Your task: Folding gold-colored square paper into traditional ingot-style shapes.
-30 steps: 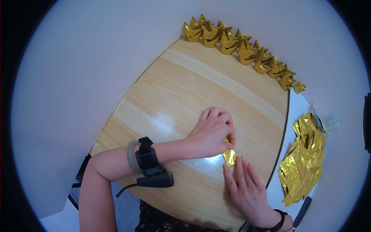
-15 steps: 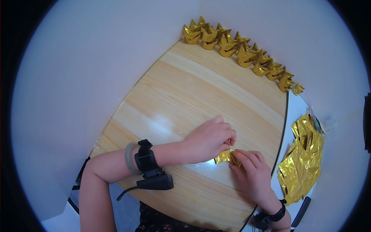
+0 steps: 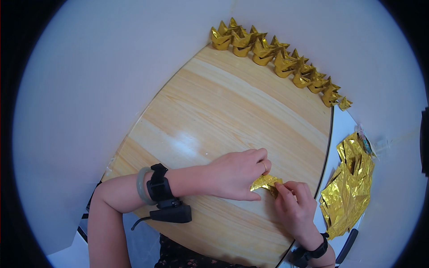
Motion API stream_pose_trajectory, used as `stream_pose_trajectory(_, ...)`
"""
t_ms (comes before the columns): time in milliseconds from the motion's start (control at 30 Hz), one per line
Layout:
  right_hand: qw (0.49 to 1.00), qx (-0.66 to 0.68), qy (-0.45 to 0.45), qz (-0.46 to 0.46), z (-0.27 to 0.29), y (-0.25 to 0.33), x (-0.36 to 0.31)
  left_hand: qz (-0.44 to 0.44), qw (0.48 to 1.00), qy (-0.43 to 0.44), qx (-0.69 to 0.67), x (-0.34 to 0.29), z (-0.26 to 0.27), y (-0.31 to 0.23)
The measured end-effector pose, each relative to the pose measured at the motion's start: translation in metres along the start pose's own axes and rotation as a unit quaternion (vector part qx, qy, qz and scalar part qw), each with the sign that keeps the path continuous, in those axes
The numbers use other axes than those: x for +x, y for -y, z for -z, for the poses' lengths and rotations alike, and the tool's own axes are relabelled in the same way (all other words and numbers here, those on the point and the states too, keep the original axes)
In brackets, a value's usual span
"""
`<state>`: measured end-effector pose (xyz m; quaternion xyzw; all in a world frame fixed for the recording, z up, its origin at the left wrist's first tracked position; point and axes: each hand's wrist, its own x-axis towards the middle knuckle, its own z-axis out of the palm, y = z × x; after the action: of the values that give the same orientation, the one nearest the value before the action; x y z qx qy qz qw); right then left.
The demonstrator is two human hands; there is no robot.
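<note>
A small folded piece of gold foil paper (image 3: 267, 180) lies between my two hands, low over the near right part of the wooden table (image 3: 196, 120). My left hand (image 3: 236, 175) has curled fingers above its left end and the thumb below, closed about that end; the palm side is hidden. At the other end, my right hand (image 3: 296, 206) pinches the foil's right corner between thumb and fingers. The folds under the fingertips are too small to make out.
Rows of folded gold paper ingots (image 3: 261, 51) stand along the table's far edge, against the wall. Right of the table, a pile of flat gold foil sheets (image 3: 351, 190) lies on a white surface. Walls border the table on the left and far right.
My left hand has shifted down and left, its thumb now spread below the foil. The right hand's fingers have gone from lying over the foil to pinching its right corner; more foil shows.
</note>
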<state>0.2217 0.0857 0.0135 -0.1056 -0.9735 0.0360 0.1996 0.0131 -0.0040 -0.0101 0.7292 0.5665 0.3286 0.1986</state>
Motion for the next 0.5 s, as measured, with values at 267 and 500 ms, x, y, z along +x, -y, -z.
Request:
stream_pose_trajectory(267,0.999,0.025,0.028,0.014,-0.0005,0.0033,0.004,0.063,0.998,0.031,-0.006,0.0036,0.0017,-0.0029)
stream_pose_trajectory(500,0.987,0.128,0.029,-0.087,-0.0072,-0.0005,0.0066,0.015,1.0,0.01,-0.012,0.001,-0.0042,0.0063)
